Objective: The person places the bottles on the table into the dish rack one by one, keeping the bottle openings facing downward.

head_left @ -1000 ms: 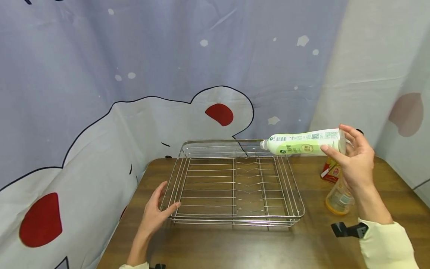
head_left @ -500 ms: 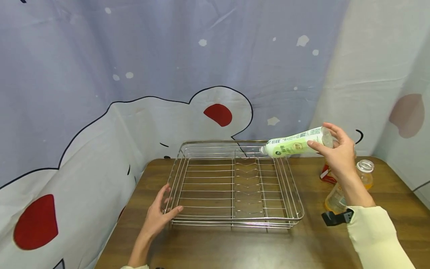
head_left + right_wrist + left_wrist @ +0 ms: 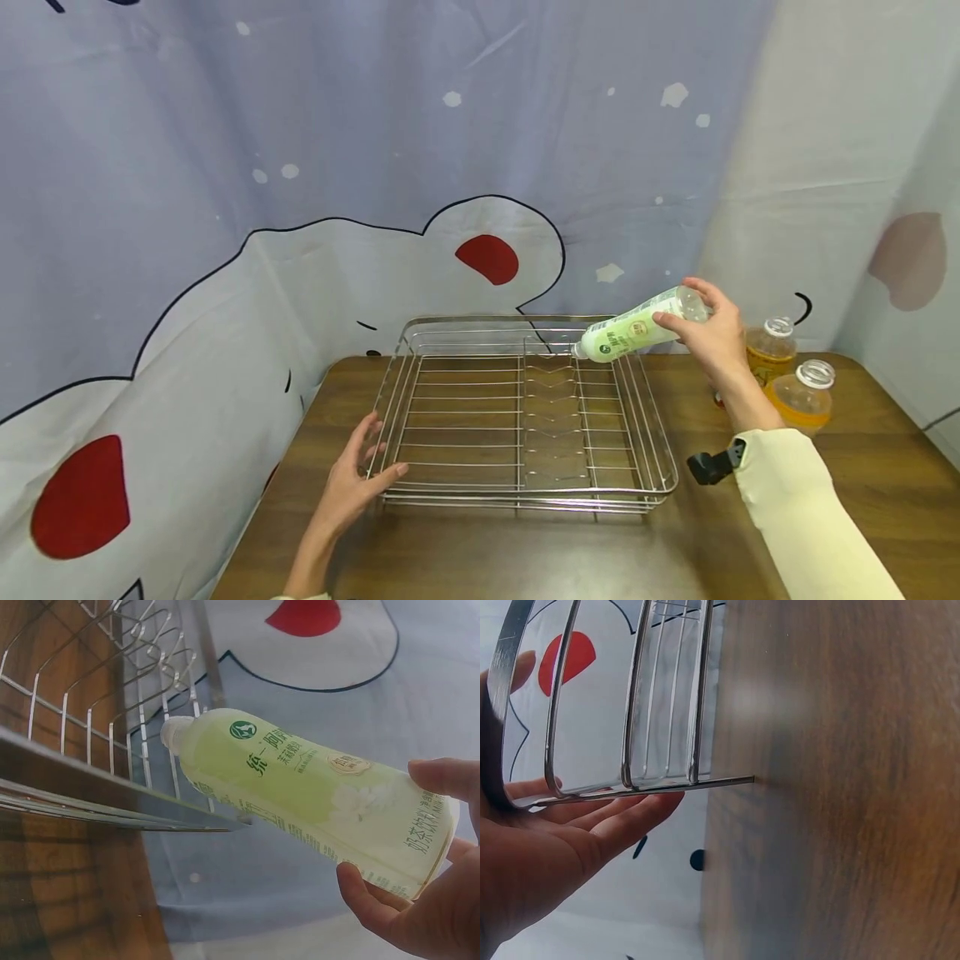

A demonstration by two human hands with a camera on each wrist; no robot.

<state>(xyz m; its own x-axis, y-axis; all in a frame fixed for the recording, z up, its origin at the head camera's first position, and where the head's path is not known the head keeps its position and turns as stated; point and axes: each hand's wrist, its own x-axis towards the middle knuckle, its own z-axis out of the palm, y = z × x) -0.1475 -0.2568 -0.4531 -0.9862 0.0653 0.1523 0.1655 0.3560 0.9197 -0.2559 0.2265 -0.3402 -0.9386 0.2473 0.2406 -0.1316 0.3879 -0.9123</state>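
Green-and-white bottle held at its base end by the right hand; grip closed about as far as the bottle's width allows, thumb laid on one side, fingers reaching round the other. Bottle tilted, not level: base raised to the right, neck end dropped to the left and pointed into the rack. Position: above the rear right part of the wire rack, neck near the zigzag wires. Whether wire is touched by the neck cannot be told. Green label with dark green lettering and a round emblem seen in the right wrist view.

Rack set on the brown wood-grain counter. Its near left corner is held by the left hand; grip spread fairly wide, thumb brought over the rim, fingers laid along the outer side, as confirmed in the left wrist view.

To the right of the rack, two clear bottles with orange contents are seen near each other, both partly covered by the right forearm. Cream sleeve worn on that arm, black strap fixed at the wrist. Counter backed by a lilac-and-white patterned curtain.
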